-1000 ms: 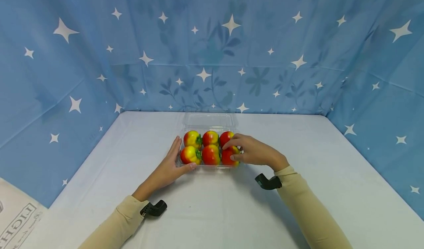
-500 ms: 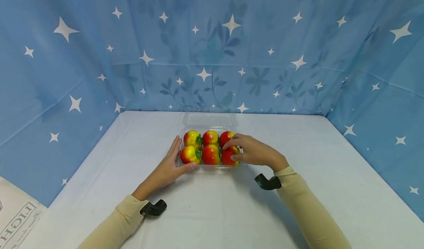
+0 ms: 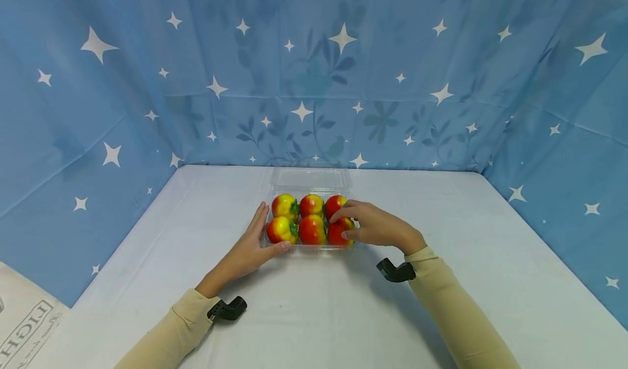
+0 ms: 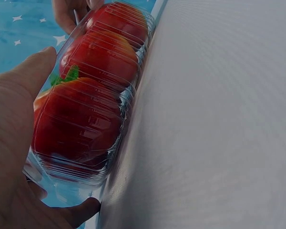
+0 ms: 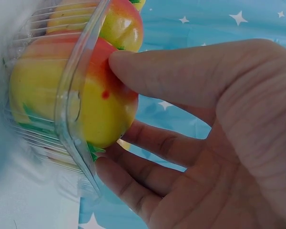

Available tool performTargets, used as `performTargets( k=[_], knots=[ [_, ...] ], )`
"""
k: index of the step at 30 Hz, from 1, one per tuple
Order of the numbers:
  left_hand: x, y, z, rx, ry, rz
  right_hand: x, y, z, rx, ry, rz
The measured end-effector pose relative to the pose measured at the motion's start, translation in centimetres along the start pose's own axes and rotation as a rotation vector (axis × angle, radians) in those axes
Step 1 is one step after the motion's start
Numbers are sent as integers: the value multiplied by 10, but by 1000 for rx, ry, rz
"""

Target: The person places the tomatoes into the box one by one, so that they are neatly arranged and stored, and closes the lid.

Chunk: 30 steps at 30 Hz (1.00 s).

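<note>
A clear plastic clamshell container (image 3: 314, 248) holds several red-and-yellow bell peppers with green stems, set in two rows of three. My left hand (image 3: 249, 253) rests at its left end, fingers extended along the side and thumb at the front corner. In the left wrist view, the thumb and fingers of that hand stand around the near end of the container. My right hand (image 3: 380, 225) grips the front right bell pepper (image 3: 338, 233), which sits inside the container. In the right wrist view, the thumb presses this pepper (image 5: 97, 119) from above and the fingers curl along its other side.
The container's clear lid (image 3: 310, 179) is folded back behind it on the white-covered table (image 3: 304, 314). A blue curtain (image 3: 314, 74) with white stars surrounds the back and sides. Printed cloth (image 3: 26, 325) shows at the lower left.
</note>
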<state>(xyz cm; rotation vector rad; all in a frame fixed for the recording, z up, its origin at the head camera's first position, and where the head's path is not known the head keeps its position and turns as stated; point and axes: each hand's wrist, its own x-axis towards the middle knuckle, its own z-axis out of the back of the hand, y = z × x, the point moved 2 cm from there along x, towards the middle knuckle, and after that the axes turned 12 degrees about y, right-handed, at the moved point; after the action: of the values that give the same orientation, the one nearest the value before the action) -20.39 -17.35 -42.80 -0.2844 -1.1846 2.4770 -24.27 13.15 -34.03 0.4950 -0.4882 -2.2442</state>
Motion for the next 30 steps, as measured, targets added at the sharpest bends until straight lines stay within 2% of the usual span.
performTargets(
  k=[10,16,19,23,26,30],
  knots=[
    [-11,8,-7,-22,3,18,2,0,-11,15,16,3],
    [-12,7,-7,-21,-3,15,3,-2,-9,24,-16,18],
    [-11,5,-6,-21,-4,18,1,-7,-7,40,-86,45],
    [-5,2,-5,-27,7,4,-2,-17,-2,35,-233,73],
    [-2,-2,-3,-22,8,-12,-2,-26,1,33,-348,68],
    [0,-4,8,-57,-32,-15,4,-35,4,76,-474,40]
  ],
)
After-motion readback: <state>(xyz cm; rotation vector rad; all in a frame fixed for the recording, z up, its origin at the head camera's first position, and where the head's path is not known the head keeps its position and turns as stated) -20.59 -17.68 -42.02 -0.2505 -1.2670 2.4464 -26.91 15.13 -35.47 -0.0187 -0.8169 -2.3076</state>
